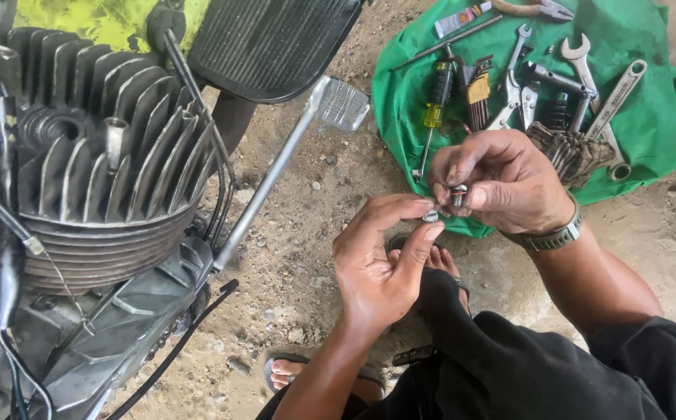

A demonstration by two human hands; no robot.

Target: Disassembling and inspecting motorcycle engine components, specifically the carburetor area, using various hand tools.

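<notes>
Your left hand pinches a small nut; right hand pinches a bolt. Tools on green cloth at 1 o'clock, finned engine at 9.

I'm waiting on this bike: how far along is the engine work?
Looks done: the finned cylinder head sits exposed and the tools lie spread on the green cloth. In hand: the right hand pinches a small bolt, the left hand a small silver nut. Left: neither is on the engine yet.
</notes>
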